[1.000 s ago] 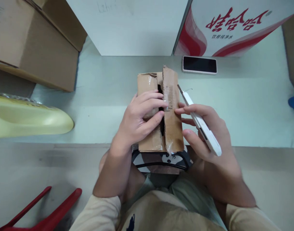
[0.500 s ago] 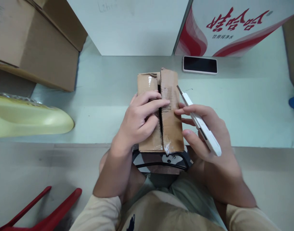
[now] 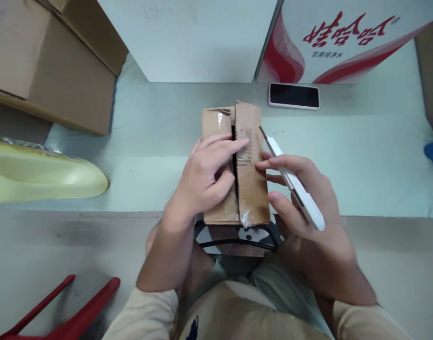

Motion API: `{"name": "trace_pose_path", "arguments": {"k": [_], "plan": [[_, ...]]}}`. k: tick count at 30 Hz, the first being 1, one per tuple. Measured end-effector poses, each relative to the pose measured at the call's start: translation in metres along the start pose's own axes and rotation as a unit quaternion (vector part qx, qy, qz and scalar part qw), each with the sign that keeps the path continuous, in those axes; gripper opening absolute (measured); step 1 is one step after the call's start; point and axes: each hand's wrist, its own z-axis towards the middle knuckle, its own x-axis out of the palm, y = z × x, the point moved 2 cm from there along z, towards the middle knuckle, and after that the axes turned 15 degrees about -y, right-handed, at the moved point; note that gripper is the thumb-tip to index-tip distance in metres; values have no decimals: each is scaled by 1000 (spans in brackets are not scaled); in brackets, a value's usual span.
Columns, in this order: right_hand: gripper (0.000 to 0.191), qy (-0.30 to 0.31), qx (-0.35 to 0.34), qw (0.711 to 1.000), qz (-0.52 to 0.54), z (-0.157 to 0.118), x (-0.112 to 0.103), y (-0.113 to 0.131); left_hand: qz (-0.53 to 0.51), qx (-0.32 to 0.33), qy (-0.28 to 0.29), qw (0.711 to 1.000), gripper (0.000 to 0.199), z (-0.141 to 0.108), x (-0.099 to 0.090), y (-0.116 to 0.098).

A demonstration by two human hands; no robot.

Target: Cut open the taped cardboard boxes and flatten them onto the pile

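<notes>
A small cardboard box (image 3: 253,189) stands at the table's near edge, its two top flaps parted by a dark slit with bits of clear tape at the near end. My left hand (image 3: 207,172) lies on the left flap, fingers stretched out, and its index finger reaches across the slit onto the right flap. In my right hand (image 3: 308,189) is a white utility knife (image 3: 297,189) with its blade out, pointing up and left beside the box. The fingertips of that hand touch the box's right side.
A phone (image 3: 294,96) lies behind the box. Farther back stand a white carton (image 3: 202,42) and a red-and-white carton (image 3: 329,56). Large brown boxes (image 3: 71,80) and a pale yellow object (image 3: 49,174) are at left. A red chair (image 3: 85,307) is below left.
My left index finger has straightened slightly over the right flap, and its neighbouring fingers have shifted a little. The knife and the box stay almost in place.
</notes>
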Motion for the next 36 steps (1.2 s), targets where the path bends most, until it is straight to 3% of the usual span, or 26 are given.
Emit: {"name": "trace_pose_path", "arguments": {"k": [9, 12, 19, 24, 28, 30, 36], "plan": [[32, -23, 44, 999, -12, -4, 3, 11, 4, -9, 3, 1000, 64, 0, 0, 1], [33, -19, 35, 999, -14, -3, 1, 7, 1, 7, 4, 1000, 69, 0, 1, 2], [39, 2, -9, 1000, -26, -2, 0, -7, 14, 15, 19, 1000, 58, 0, 3, 1], [41, -38, 22, 998, 41, -3, 0, -11, -12, -4, -8, 1000, 69, -4, 3, 4], [42, -38, 55, 997, 44, -4, -1, -16, 36, -29, -35, 998, 104, -8, 3, 9], [44, -28, 46, 998, 37, -4, 1, -16, 45, -41, -37, 997, 110, -10, 4, 9], [41, -24, 42, 997, 61, -5, 7, -11, 51, -87, -85, 991, 89, -17, -3, 11]]}}
